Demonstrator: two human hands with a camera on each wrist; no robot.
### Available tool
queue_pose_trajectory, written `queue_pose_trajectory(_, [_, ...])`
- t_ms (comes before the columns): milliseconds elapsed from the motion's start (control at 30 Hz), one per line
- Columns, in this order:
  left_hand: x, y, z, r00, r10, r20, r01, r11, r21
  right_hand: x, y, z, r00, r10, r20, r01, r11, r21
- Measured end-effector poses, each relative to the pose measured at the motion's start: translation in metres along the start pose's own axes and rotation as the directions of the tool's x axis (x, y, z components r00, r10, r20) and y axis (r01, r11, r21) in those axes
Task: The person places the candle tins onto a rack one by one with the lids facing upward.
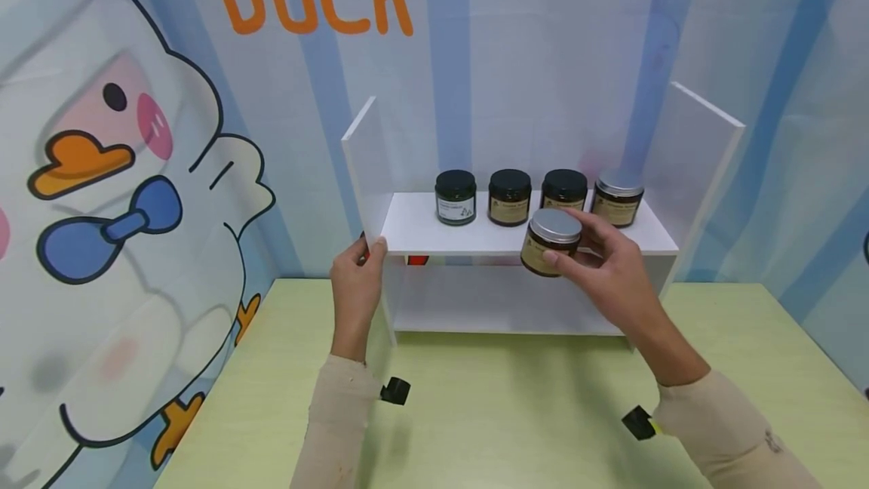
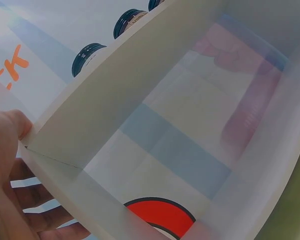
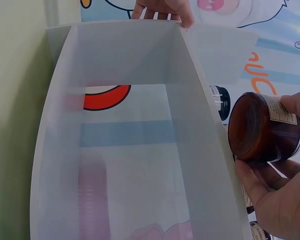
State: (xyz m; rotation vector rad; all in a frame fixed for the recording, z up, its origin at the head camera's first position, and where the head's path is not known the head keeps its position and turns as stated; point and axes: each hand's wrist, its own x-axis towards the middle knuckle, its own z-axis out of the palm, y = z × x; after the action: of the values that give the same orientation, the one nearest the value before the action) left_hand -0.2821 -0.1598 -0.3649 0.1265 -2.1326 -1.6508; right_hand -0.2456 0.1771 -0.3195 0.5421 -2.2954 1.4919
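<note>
My right hand (image 1: 614, 278) holds a brown glass jar (image 1: 546, 241) with a silver lid and tan label, in front of the upper board of a white two-tier shelf (image 1: 468, 240). Thumb and fingers grip the jar's sides; its dark amber base (image 3: 247, 127) faces the right wrist camera. With my left hand (image 1: 356, 285) I grip the shelf's left side panel, thumb at the front edge and fingers along the outside. On the upper board stand a black-lidded jar with a white label (image 1: 455, 198), two black-lidded jars with tan labels (image 1: 509, 198), and a silver-lidded jar (image 1: 616, 198) at the right.
The shelf's side panels (image 1: 702, 157) rise above the upper board at both ends. Below is a lower board (image 1: 502, 315). The shelf stands on a pale green table (image 1: 475, 413), before a striped cloth backdrop (image 1: 557, 44) with a cartoon duck.
</note>
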Motion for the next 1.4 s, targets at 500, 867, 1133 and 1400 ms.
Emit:
queue_pose_trajectory(500, [0.002,0.0,0.002,1.0,-0.001,-0.003,0.001,1.0,0.008,0.01,-0.001,-0.003,0.999,-0.033,0.024,0.033,0.999,-0.003])
queue_pose_trajectory(867, [0.003,0.001,0.002,1.0,0.003,-0.011,-0.003,1.0,0.004,0.015,-0.005,-0.004,0.998,-0.049,0.046,0.05,0.998,-0.031])
queue_pose_trajectory(1133, [0.003,0.001,0.001,1.0,0.014,-0.012,-0.014,1.0,0.0,0.019,-0.007,-0.004,0.997,-0.028,0.069,0.032,0.998,-0.047])
queue_pose_trajectory(1400, [0.003,-0.002,0.001,1.0,0.014,-0.015,-0.014,1.0,-0.002,0.021,-0.007,-0.003,0.995,-0.011,0.099,0.015,0.999,-0.048])
